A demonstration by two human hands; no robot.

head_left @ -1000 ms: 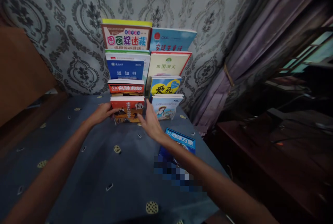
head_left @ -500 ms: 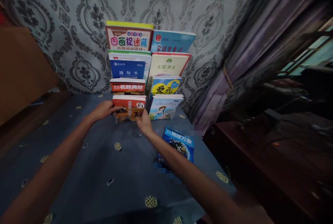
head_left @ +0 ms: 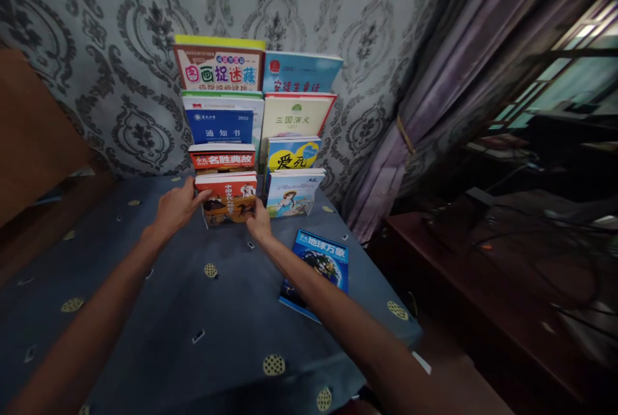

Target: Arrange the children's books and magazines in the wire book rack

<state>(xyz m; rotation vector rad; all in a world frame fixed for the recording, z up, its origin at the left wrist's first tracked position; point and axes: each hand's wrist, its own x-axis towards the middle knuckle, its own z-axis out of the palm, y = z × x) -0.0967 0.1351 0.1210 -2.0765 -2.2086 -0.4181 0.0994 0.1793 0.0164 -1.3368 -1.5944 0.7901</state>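
Observation:
Both hands are on a red and brown book (head_left: 230, 199) in the front left place of a tiered stack of upright books. My left hand (head_left: 177, 206) holds its left edge, with the thumb over the front cover; its other fingers are hidden behind. My right hand (head_left: 259, 222) pinches the lower right edge. Just right of it stands a light blue book (head_left: 291, 195) with a figure in a hat. Behind the held book rise a red-topped book (head_left: 223, 159) and a dark blue booklet (head_left: 221, 125). A blue book with a globe (head_left: 322, 260) lies flat, partly covered by my right forearm.
The table has a blue patterned cloth (head_left: 159, 325). Patterned wallpaper (head_left: 299, 9) is behind the books, and a tied purple curtain (head_left: 386, 164) hangs to the right. A brown box-like object (head_left: 38, 138) is at left, a dark red cabinet (head_left: 434, 260) with cables at right.
The view has turned slightly right, so everything appears farther left. My left thumb has drawn back toward the book's left edge. My right hand keeps its hold at the other edge.

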